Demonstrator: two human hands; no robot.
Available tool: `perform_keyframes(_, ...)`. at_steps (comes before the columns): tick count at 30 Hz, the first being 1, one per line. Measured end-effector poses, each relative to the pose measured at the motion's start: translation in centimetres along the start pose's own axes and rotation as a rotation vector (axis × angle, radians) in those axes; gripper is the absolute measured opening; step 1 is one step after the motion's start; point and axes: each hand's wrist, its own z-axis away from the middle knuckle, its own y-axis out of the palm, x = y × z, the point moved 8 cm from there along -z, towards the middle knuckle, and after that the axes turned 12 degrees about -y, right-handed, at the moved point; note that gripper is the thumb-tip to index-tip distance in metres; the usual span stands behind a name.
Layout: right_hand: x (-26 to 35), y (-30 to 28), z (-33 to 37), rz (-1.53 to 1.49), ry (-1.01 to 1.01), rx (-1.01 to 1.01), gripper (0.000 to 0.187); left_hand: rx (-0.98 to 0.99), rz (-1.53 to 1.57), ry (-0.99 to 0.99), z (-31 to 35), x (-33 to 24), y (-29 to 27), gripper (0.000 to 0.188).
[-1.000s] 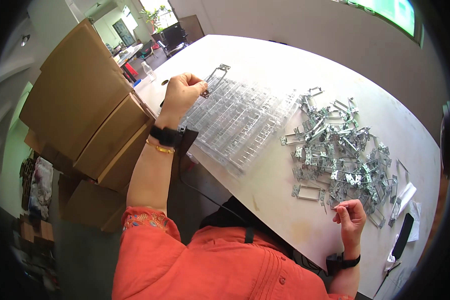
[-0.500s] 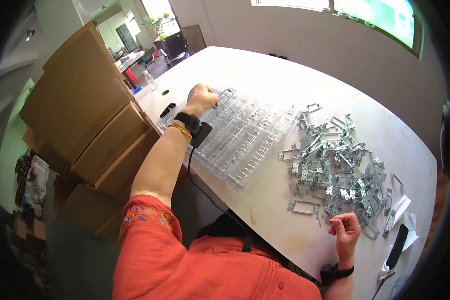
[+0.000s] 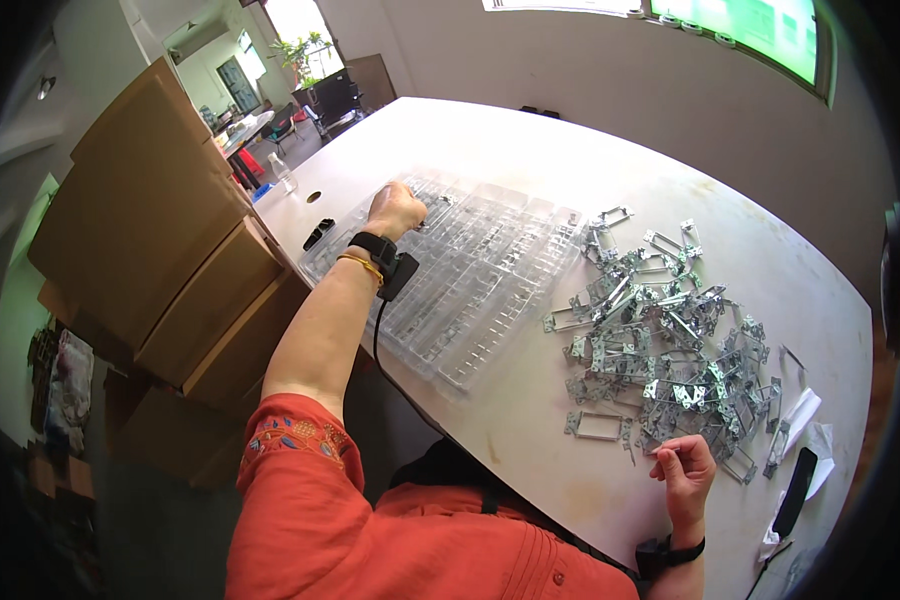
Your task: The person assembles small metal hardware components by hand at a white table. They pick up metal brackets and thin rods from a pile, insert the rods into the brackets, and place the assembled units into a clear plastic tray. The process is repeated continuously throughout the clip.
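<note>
My left hand is closed over the far left part of a clear plastic compartment tray, its fingers curled downward. Whatever its fingertips hold is hidden or too small to name. Rows of small metal parts fill many of the tray's compartments. At the near edge of a heap of silvery metal brackets, my right hand is raised with thumb and fingers pinched together. I cannot make out what sits in that pinch. Beside it lies a rectangular bracket on the table.
Large cardboard boxes are stacked left of the white table. A black strap and a clear bottle are near its left edge. White paper and a long black object lie at the right.
The whole view has shifted slightly. My left hand has moved a little nearer over the tray and stays closed. My right hand keeps its pinch near the heap.
</note>
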Motion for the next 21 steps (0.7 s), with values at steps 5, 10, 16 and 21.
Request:
perform_keyframes(5, -0.1, 0.0, 0.0, -0.001, 0.003, 0.003, 0.013, 0.012, -0.014, -0.034, -0.4, 0.0, 0.9, 0.020)
perform_keyframes(10, -0.2, 0.0, 0.0, -0.005, 0.009, 0.001, 0.013, 0.041, -0.048, -0.034, -1.4, 0.6, 1.9, 0.021)
perform_keyframes(16, -0.2, -0.1, -0.1, 0.006, 0.006, 0.003, 0.013, 0.014, -0.059, -0.010, -1.0, -0.1, 1.8, 0.020)
perform_keyframes(21, -0.3, -0.1, -0.1, 0.005, 0.016, -0.001, 0.014, 0.051, -0.075, -0.036, -0.7, -0.2, 2.2, 0.022)
